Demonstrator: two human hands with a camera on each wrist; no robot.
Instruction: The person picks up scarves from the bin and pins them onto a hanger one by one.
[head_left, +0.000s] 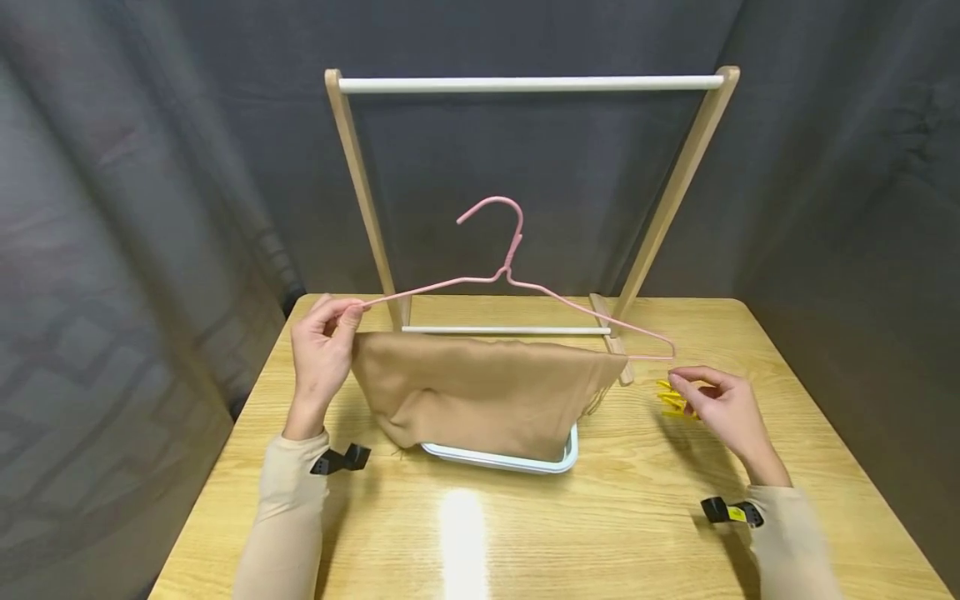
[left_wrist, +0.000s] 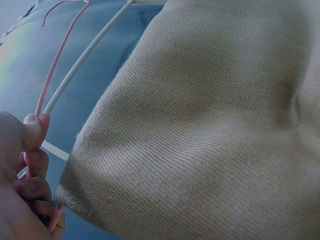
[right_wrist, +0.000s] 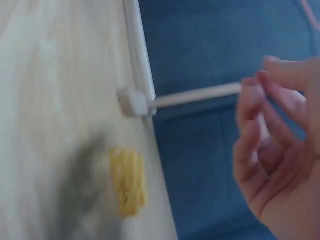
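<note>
My left hand (head_left: 322, 346) grips the left end of a pink wire hanger (head_left: 450, 283), with thumb and fingers curled round the wire. A tan fringed cloth (head_left: 487, 383) hangs folded over the hanger's lower bar; its left corner lies right beside the left fingers (left_wrist: 37, 160). The hanger's right end sticks out bare past the cloth. Just below that end is my right hand (head_left: 716, 408), its fingers (right_wrist: 250, 102) loosely bent with nothing visible between them. Yellow clothespins (head_left: 675, 398) lie on the table behind the right hand, partly covered by it.
A light blue basin (head_left: 510, 462) stands under the cloth, mostly hidden. Behind the hanger rises a wooden rack with a white top rail (head_left: 532, 85) and a low white bar (head_left: 506, 331). Grey curtains (head_left: 135, 208) surround the wooden table (head_left: 592, 525).
</note>
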